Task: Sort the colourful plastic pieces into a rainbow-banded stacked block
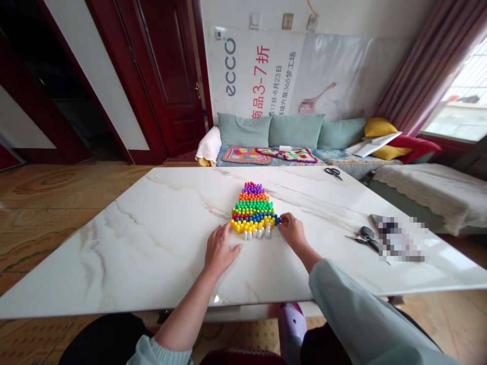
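Note:
Small glossy, round-topped coloured pieces stand close together in rows on the table, in a shape that narrows towards the far end. From far to near the bands run red, purple, orange, green, lime, red with blue, yellow and white. My left hand lies on the tabletop at the near left edge of the rows, its fingers stretched out and holding nothing. At the right end, my right hand has its fingertips pinched at a dark blue piece, beside the yellow row.
The white marble-patterned table carries black-handled scissors at the far right. Nearer on the right lie another pair of scissors and a flat, partly blurred item. A sofa with green cushions stands behind the table.

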A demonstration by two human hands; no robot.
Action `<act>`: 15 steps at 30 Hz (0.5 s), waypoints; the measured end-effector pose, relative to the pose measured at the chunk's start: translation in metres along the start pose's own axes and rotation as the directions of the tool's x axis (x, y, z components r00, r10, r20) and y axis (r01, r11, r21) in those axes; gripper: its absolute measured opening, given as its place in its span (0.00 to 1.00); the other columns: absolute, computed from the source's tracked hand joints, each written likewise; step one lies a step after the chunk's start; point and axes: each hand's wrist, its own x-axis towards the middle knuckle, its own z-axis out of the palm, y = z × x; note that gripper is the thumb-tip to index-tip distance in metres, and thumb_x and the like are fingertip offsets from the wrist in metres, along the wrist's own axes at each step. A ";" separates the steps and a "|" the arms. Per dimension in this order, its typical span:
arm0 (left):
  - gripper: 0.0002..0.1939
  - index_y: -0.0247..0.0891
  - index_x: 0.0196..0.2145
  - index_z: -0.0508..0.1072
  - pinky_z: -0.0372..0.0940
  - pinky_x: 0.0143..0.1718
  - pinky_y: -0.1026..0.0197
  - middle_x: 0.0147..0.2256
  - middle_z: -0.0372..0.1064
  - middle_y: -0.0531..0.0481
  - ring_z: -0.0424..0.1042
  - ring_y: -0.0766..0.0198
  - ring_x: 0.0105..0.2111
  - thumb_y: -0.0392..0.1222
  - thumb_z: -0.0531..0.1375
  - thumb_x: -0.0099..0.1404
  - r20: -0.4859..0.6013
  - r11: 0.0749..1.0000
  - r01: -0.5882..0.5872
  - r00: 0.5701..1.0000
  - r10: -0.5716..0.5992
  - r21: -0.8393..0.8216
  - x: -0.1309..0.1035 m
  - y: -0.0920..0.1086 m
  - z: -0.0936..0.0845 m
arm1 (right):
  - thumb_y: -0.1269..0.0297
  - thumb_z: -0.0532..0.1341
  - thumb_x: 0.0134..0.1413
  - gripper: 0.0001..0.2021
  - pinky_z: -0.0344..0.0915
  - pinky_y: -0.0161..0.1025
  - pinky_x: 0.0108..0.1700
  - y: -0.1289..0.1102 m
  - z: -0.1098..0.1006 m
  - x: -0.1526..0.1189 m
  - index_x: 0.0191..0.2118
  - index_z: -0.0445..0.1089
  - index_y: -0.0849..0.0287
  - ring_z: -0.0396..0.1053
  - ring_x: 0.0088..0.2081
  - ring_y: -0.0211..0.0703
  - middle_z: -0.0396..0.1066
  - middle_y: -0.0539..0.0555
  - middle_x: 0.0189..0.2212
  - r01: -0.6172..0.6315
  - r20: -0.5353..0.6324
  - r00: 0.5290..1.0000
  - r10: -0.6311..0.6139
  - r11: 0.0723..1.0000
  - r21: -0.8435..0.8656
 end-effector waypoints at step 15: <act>0.36 0.35 0.61 0.57 0.56 0.59 0.44 0.57 0.63 0.38 0.58 0.46 0.59 0.45 0.63 0.57 -0.026 0.999 -0.004 1.000 0.003 -0.044 -0.002 -0.002 0.004 | 0.69 0.57 0.48 0.06 0.60 0.34 0.35 -0.010 -0.009 -0.015 0.32 0.72 0.59 0.70 0.32 0.40 0.75 0.53 0.30 -0.081 0.000 0.997 0.081 0.996 0.028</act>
